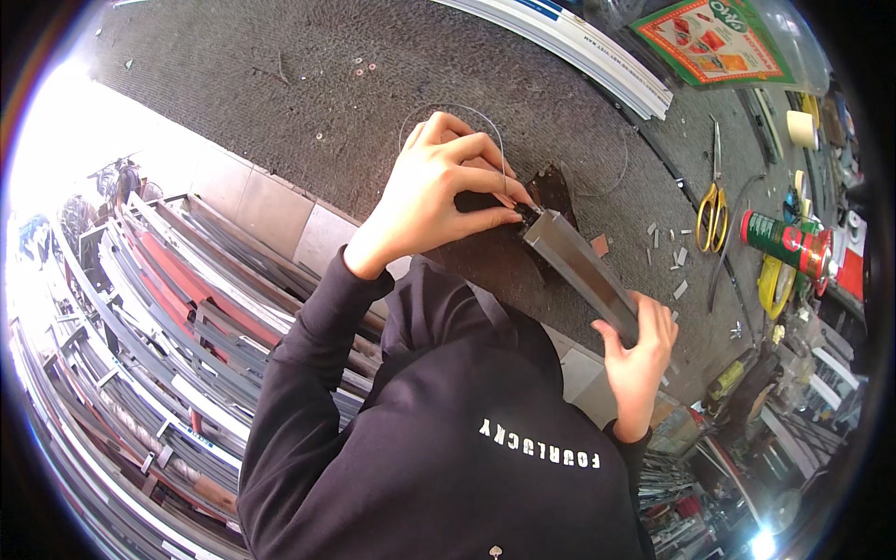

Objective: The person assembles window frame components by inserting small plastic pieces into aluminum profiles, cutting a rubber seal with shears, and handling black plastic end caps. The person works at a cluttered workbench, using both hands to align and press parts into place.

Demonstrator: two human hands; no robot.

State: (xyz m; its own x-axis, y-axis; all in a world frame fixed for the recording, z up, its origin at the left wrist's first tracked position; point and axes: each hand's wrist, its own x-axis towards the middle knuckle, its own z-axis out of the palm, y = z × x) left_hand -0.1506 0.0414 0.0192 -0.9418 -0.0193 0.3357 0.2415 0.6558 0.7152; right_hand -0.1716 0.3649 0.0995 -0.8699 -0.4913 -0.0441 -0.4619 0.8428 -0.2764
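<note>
A grey, hollow-looking metal profile (586, 278) runs slantwise in front of my body. My right hand (639, 359) is wrapped round its nearer right end. At the far left end, my left hand (431, 182) pinches a small black part (528, 214) with thumb and fingertips, right against the profile's opening. A thin pale cord (501, 145) loops up from beside those fingertips and round behind the left hand. Whether the cord passes into the black part is too small to tell. Under the profile lies a dark brown flat piece (555, 193), partly hidden.
Yellow-handled scissors (712, 217) lie to the right, beside a green-and-red can (784, 241). Small offcuts (680, 257) are scattered nearby. White profiles (579, 47) lie at the far side, near a clear plastic container (719, 42). Racked metal bars (177, 345) fill the left.
</note>
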